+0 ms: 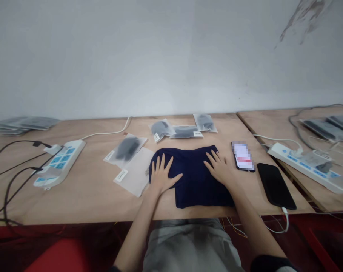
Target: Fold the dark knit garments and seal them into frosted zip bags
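Note:
A dark navy folded cloth (194,177) lies on the wooden table (92,196) right in front of me. My left hand (162,175) rests flat on its left part, fingers spread. My right hand (220,167) lies flat on its right part, fingers stretched out too. Neither hand holds anything. Beside the cloth on the left lies an empty clear plastic bag (136,172) with a white label.
Bagged dark items (128,148) and several more bags (182,130) lie behind the cloth. Two phones (243,155) (276,185) sit at the right, one on a cable. Power strips (60,161) (307,166) with cords stand at both sides. Stacked bags (24,124) are far left.

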A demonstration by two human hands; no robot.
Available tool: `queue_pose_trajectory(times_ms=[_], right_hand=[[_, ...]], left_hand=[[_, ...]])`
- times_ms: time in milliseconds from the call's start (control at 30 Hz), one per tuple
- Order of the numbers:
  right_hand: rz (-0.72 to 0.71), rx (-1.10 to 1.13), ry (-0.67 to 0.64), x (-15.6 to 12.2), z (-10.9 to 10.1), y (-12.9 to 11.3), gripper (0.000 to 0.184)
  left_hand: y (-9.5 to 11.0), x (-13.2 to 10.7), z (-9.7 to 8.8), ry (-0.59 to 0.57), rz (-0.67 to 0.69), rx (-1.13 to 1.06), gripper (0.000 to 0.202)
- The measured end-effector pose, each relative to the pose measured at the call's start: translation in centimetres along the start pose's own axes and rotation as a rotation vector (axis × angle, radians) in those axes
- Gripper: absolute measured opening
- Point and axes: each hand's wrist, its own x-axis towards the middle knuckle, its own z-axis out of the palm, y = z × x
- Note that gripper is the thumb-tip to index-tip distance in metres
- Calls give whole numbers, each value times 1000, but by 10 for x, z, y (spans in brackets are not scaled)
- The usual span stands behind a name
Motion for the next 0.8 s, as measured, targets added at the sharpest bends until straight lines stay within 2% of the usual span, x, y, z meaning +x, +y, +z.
queue_pose_trajectory(times_ms=[133, 200, 333, 433, 533, 633, 733, 800], right_hand=[[5, 12, 32, 3, -4, 0, 52], [-24, 52, 101, 0, -13, -1, 51], [-61, 280, 223, -26, -43, 1, 46], [38, 372, 209, -61, -55, 5, 38], [99, 374, 278, -98, -45, 5, 32], [95, 390, 306, -126, -26, -1, 28], [71, 407, 323, -137, -14, -7, 26], [59, 413, 334, -139, -12, -8, 26]], left_hand=[[-1, 3, -5, -14, 4, -13, 89], [-4, 0, -15, 23, 12, -42, 79], [-14, -21, -45, 258, 23, -142, 53], [-21, -51, -59, 379, -26, -238, 43], [-27, -85, -52, 359, -56, -234, 45], [-33, -110, -33, 242, -70, -172, 49], [-40, -121, -19, 153, -122, -121, 50], [-43, -123, -14, 139, -154, -92, 50]])
